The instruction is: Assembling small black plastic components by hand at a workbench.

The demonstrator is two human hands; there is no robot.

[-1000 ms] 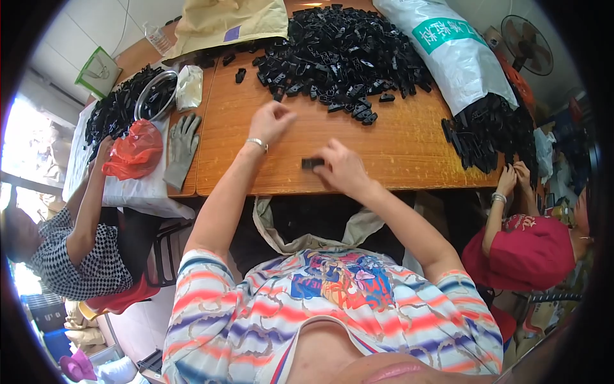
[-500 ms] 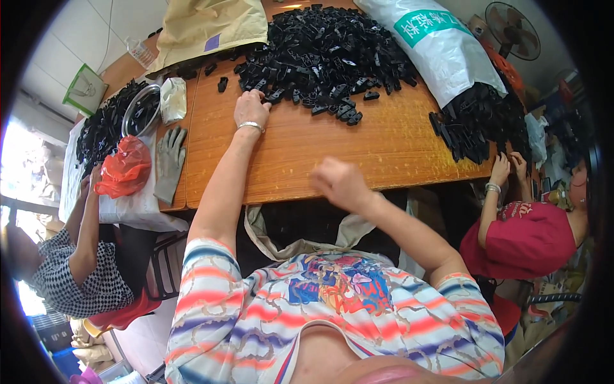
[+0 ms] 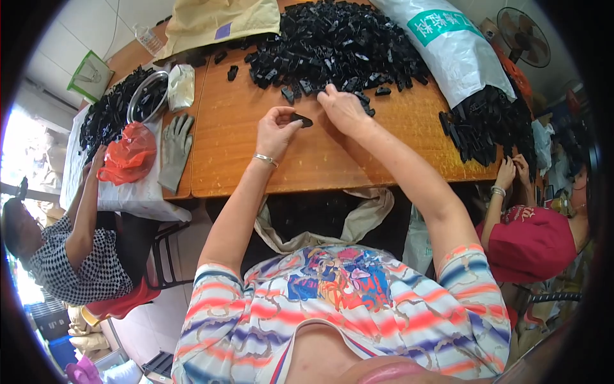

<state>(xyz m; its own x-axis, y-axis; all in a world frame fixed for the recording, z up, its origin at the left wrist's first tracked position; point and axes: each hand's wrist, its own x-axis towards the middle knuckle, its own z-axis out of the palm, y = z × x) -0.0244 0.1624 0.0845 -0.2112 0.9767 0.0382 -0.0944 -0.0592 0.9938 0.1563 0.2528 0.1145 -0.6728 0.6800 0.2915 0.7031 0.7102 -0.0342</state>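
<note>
The black clip (image 3: 302, 120) is pinched between thumb and fingers of the left hand (image 3: 276, 133), above the worktop (image 3: 243, 160). Its long axis runs roughly left to right, the free end pointing right and slightly toward the person. The left forearm reaches forward; the right slants forward and leftward, its hand (image 3: 345, 110) bent-fingered at the near edge of the black pile (image 3: 339, 45); whether it grips a piece I cannot tell.

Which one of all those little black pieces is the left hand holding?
The black piece pinched in the left hand, its end poking out toward the right. The black pieces in the heap just lie on the table.
</note>
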